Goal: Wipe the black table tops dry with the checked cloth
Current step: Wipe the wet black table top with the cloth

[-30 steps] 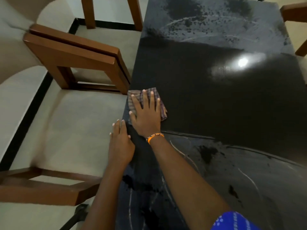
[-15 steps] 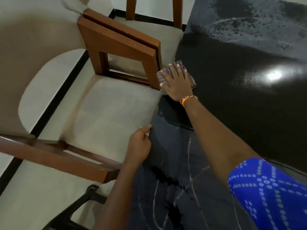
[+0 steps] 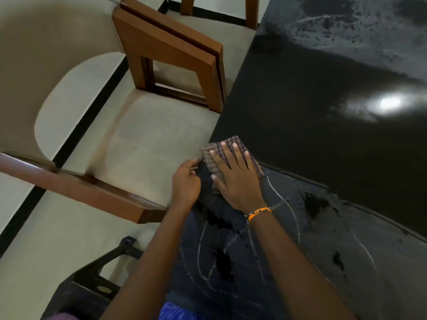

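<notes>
Checked cloth [image 3: 231,153] lies at the left edge of the black table [image 3: 323,112], where we press it flat with our right hand [image 3: 235,179], fingers spread, while our left hand [image 3: 186,183] curls at the table's rim, its hold unclear.

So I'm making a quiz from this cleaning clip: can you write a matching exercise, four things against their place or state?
Things
1. checked cloth
2. left hand
3. orange bracelet
4. wooden chair

Places or states
A. on the right wrist
B. standing on the floor beside the table
C. at the table's left edge
D. pressed flat under the right hand

Pairs: 1-D, 2-C, 3-A, 4-B
</notes>
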The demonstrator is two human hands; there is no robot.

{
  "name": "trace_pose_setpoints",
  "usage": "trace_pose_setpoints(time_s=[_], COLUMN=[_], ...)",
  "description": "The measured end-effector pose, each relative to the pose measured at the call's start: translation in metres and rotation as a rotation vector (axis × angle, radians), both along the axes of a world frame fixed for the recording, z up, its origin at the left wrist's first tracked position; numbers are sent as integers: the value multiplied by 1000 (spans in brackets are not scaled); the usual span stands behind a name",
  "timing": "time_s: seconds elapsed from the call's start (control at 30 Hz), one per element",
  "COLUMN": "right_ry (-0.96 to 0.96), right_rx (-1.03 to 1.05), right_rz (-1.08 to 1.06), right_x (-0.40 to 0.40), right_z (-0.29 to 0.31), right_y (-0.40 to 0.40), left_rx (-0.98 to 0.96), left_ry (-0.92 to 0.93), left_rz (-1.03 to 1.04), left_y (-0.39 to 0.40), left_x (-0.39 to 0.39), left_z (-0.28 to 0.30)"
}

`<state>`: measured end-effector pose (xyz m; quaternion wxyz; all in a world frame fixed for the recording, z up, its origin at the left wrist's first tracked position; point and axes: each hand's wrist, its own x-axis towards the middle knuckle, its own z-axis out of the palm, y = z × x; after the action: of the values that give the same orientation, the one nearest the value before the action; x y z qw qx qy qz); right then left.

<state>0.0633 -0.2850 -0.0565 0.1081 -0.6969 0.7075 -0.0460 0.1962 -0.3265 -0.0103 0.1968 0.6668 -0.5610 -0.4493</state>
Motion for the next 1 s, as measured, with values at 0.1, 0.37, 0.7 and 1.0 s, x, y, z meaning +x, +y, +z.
trace_pose_setpoints(time_s=[0.1, 0.37, 0.7, 1.0], right_ry=[55, 62, 21, 35], right_rx=[14, 10, 31, 9], right_rz=[-177, -747, -421, -103], right_x=[-42, -138, 39, 27], right_z=[3, 5, 2, 2], right_y=[24, 99, 8, 16], left_rx=[-41, 87, 180, 100], left_ry=[-48, -7, 156, 161], left_rz=[6, 58, -7, -245], left_y=[8, -6, -12, 21], left_x=[-9, 1, 13, 7], left_z=[1, -5, -9, -1])
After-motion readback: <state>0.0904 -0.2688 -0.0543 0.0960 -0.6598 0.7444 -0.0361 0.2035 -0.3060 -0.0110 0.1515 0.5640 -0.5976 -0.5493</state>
